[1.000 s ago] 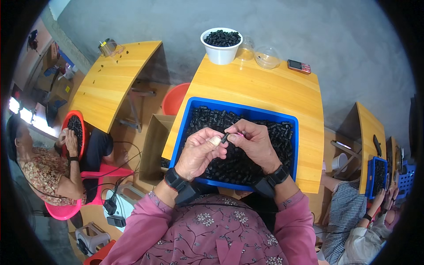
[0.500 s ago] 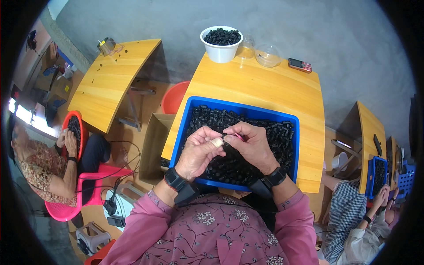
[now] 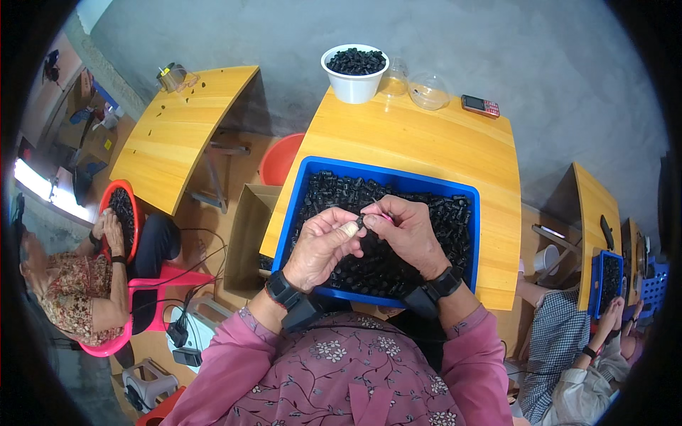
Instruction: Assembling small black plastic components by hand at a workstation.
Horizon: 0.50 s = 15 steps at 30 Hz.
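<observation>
My left hand (image 3: 321,245) pinches a small black piece (image 3: 360,222) between thumb and fingertips. Close against it, my right hand (image 3: 408,234) is closed on a thin pink tool (image 3: 385,216), mostly covered by the fingers, so its exact kind is hidden. The tips of both hands meet around the piece. Below them lies a blue plastic tray (image 3: 389,172), filled with many short black cylindrical parts (image 3: 341,190). Both hands are above the middle of this tray.
On the wooden table (image 3: 497,167), a white tub (image 3: 353,89) of black pieces, a clear bowl (image 3: 429,92) and a red phone (image 3: 481,106) stand at the far edge. A cardboard box (image 3: 245,234) sits left of the table. Co-workers sit at both sides.
The black piece now shows between my fingertips, where it was hardly visible before. My right fingers and the pink tool have shifted slightly. The hands stay over the tray.
</observation>
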Available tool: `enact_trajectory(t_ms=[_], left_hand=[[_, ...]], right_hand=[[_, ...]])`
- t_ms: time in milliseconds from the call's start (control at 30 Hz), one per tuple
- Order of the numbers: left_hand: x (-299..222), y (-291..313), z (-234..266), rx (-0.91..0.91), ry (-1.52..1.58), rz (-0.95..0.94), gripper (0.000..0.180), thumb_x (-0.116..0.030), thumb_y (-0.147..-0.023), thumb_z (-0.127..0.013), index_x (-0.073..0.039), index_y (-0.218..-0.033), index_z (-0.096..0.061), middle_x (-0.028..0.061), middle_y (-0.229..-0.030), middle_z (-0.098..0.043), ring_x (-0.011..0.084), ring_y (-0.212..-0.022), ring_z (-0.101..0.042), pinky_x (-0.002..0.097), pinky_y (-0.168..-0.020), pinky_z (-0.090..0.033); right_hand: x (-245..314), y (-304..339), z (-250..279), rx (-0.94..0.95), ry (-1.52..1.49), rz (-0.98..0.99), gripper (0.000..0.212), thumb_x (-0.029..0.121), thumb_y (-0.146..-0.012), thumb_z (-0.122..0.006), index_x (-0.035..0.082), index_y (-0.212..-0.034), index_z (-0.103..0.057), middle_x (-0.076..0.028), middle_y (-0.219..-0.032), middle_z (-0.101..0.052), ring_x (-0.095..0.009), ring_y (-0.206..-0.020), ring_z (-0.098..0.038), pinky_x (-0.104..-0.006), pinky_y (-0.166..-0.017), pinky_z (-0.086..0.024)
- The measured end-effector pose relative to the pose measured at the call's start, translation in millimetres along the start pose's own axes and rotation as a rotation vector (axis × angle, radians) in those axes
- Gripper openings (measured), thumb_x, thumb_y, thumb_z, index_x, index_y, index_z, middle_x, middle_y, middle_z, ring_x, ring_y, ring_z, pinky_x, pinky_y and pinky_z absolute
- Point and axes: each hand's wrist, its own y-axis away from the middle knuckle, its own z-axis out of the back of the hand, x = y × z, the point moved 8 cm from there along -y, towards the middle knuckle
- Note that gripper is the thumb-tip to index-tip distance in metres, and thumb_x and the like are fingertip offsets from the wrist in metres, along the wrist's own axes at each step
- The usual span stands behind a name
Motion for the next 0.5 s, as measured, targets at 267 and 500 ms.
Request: enact_trajectory(t_ms=[267,500], left_hand=[[9,-2,4,0.056,0.080,0.076,0.012,-0.009,-0.096,-0.063,-0.003,-0.107,-0.063,0.0087,-0.094,-0.069,0.0140,-0.075,-0.066,0.0317,-0.071,-0.057],[13,-1,4,0.059,0.337,0.178,0.014,-0.007,-0.097,-0.059,-0.004,-0.110,-0.063,0.0088,-0.092,-0.066,0.0153,-0.073,-0.059,0.0296,-0.070,-0.049]], right_hand=[[-2,-1,-4,0.018,0.020,-0.027,0.011,0.010,-0.091,-0.069,0.000,-0.095,-0.071,0.004,-0.076,-0.062,-0.002,-0.068,-0.050,-0.0191,-0.061,-0.042],[4,-1,-5,0.006,-0.057,0.022,0.013,0.005,-0.088,-0.072,-0.001,-0.100,-0.071,0.001,-0.081,-0.065,-0.003,-0.074,-0.055,-0.0205,-0.068,-0.046]])
